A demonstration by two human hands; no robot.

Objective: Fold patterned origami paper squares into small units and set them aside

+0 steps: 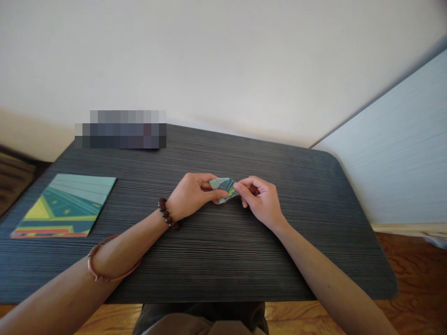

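A small piece of folded paper [223, 186], green with grey-green and yellow print, is held between my two hands just above the middle of the table. My left hand [194, 194] pinches its left side, thumb along the front and fingers behind. On the other side, my right hand [261, 196] grips the right corner between thumb and fingertips. Parts of the paper are covered by my fingers. A beaded bracelet [164, 211] circles my left wrist, and a copper-coloured bangle [92, 267] sits farther up that forearm.
The dark, wood-grained table [209, 265] has rounded corners. A stack or sheet of printed square paper [66, 204] lies at the left. Something blurred by pixels [122, 130] is at the back left. A white wall [223, 70] stands behind; a pale panel [401, 139] rises on the right.
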